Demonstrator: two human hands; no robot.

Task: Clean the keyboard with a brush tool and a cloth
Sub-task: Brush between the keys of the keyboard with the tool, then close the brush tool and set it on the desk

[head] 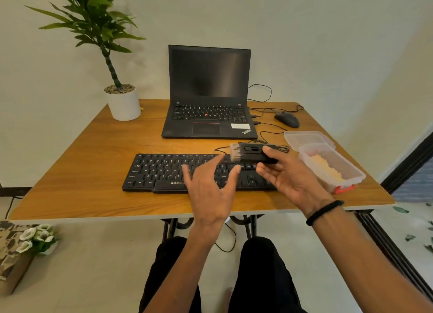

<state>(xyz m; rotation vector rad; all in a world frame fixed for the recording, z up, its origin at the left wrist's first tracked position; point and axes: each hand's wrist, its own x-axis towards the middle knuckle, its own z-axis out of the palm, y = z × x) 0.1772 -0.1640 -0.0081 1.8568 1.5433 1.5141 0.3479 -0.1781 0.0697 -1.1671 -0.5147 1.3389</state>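
Observation:
A black keyboard (164, 172) lies across the front middle of the wooden table (82, 184). My right hand (285, 174) holds a black brush tool (251, 152) above the keyboard's right end, its pale bristles pointing left. My left hand (210, 186) hovers over the keyboard's middle with fingers spread, fingertips close to the bristles, holding nothing. A yellow cloth (325, 170) lies inside a clear plastic box (351, 172) at the right of the keyboard.
An open black laptop (208, 90) stands behind the keyboard. A black mouse (287, 119) and cables lie at the back right. The box's clear lid (304, 137) rests behind the box. A potted plant (123, 102) occupies the back left corner.

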